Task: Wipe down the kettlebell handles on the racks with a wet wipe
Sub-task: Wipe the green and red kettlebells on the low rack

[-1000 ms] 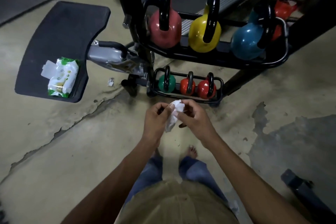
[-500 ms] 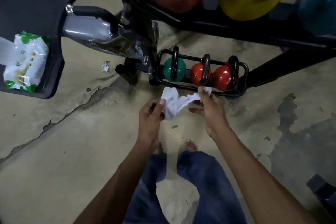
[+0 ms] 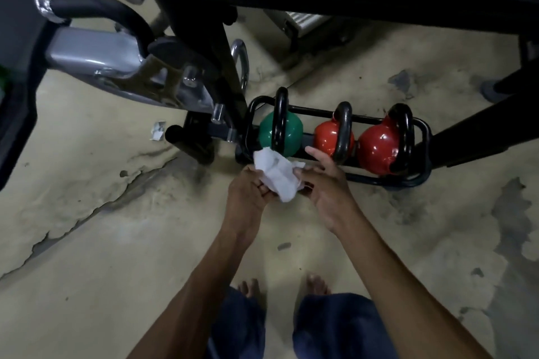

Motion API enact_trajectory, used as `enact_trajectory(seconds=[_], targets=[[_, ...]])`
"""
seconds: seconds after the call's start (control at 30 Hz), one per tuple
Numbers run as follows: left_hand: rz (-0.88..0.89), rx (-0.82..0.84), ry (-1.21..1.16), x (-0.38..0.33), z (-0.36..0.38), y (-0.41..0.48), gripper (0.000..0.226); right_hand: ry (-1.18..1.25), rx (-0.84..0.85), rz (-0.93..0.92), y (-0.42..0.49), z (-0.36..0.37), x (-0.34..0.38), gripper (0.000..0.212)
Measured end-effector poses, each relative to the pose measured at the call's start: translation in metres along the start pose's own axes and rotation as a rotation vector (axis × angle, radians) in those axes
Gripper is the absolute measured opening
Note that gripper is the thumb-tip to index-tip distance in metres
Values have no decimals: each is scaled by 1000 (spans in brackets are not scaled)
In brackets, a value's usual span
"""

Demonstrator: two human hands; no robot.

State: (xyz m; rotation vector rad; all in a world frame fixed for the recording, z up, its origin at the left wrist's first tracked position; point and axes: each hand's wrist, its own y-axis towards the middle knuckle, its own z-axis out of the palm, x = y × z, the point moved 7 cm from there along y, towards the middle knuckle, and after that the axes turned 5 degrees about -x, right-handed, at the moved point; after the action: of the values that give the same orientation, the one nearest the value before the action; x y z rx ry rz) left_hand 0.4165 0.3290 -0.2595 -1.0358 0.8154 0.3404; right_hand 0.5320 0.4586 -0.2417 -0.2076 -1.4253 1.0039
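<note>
At far left the grey machine arm now fills the corner and the wipes pack has slid out of view, because we have bent lower toward the floor in the last second. A paper scrap lies on the concrete just beside the machine's foot.

Our left hand has its fingers curled on the lower edge of the wet wipe. Half a second ago the wipe was stretched between both hands; now it is bunched into a wad. It sits just in front of the green kettlebell, overlapping that bell's base in this view, though we cannot tell whether it touches.

Our right hand pinches the wad's right side, forefinger straight toward the rack. Further right stand the orange kettlebell and the red kettlebell in the low rack. We judge the wipe is ready and the green bell's handle comes first; none looks wiped yet.
</note>
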Motion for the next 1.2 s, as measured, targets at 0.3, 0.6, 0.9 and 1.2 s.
enact_trajectory(seconds=[0.3, 0.6, 0.9, 1.2], targets=[[79, 320, 300, -12, 26, 71, 51, -367, 298, -400, 57, 23, 33, 37], [491, 161, 132, -20, 0, 124, 11, -590, -15, -611, 116, -4, 18, 10], [648, 380, 358, -17, 26, 108, 49, -736, 150, -810, 104, 16, 34, 27], [507, 294, 387, -15, 31, 95, 15, -590, -281, -961, 85, -16, 38, 11]])
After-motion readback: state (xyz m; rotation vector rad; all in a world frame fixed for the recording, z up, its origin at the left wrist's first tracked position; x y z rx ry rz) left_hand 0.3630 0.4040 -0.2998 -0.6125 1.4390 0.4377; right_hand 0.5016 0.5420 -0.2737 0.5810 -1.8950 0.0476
